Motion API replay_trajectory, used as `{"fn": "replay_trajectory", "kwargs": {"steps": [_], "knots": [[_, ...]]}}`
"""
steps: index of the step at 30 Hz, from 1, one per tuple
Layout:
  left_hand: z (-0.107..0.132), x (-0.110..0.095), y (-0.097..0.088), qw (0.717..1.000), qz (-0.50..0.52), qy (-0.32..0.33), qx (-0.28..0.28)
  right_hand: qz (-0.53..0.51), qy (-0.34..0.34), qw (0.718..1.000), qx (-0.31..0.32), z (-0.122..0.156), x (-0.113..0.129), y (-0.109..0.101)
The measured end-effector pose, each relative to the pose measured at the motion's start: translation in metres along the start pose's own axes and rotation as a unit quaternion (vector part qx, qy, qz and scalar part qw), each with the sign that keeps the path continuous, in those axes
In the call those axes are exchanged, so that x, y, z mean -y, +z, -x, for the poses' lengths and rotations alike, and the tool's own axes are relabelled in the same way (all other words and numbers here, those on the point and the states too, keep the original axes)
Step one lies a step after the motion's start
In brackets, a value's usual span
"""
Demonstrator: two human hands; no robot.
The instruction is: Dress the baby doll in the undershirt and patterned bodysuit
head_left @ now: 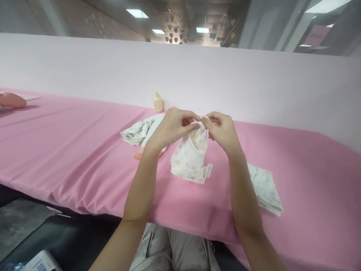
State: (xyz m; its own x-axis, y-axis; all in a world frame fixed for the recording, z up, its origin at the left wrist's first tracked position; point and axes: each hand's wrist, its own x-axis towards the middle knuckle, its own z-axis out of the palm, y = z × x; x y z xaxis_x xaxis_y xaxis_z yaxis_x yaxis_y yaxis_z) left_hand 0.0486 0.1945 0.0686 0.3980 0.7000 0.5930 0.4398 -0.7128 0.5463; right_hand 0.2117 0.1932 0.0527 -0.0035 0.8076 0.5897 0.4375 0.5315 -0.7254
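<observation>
A small white baby bib or garment (187, 158) with a printed pattern hangs over the pink cloth, its lower edge near the surface. My left hand (180, 122) pinches its gathered top edge between thumb and fingers. Close beside it, my right hand (221, 128) pinches the same top edge from the other side. Behind my left forearm lies a doll in white clothing (153, 126), mostly hidden, with a small orange-toned limb showing. A crumpled pale cloth (137, 132) lies against it on the left.
A pump bottle (158, 102) stands by the white wall (180, 75) at the back. A folded patterned cloth (266, 188) lies right of my right forearm. Part of another doll (11, 100) shows far left. The pink-covered table (84, 150) ends just above my lap.
</observation>
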Motion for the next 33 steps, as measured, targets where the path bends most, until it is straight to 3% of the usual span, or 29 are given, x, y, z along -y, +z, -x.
{"fn": "replay_trajectory", "kwargs": {"steps": [6, 23, 30, 33], "knots": [[0.002, 0.004, -0.005, 0.999, 0.001, 0.019, 0.041, 0.007, -0.001, 1.000, -0.004, 0.003, 0.004, -0.014], [-0.002, 0.021, -0.011, 0.992, -0.116, -0.017, -0.041, 0.069, -0.034, 0.990, -0.121, 0.007, 0.003, -0.032], [-0.005, 0.017, -0.002, 0.994, -0.112, -0.014, 0.017, 0.085, -0.045, 0.985, -0.142, 0.007, 0.002, -0.032], [-0.004, 0.017, 0.005, 0.989, -0.107, -0.018, 0.096, 0.090, -0.038, 0.984, -0.150, 0.006, 0.002, -0.033]]}}
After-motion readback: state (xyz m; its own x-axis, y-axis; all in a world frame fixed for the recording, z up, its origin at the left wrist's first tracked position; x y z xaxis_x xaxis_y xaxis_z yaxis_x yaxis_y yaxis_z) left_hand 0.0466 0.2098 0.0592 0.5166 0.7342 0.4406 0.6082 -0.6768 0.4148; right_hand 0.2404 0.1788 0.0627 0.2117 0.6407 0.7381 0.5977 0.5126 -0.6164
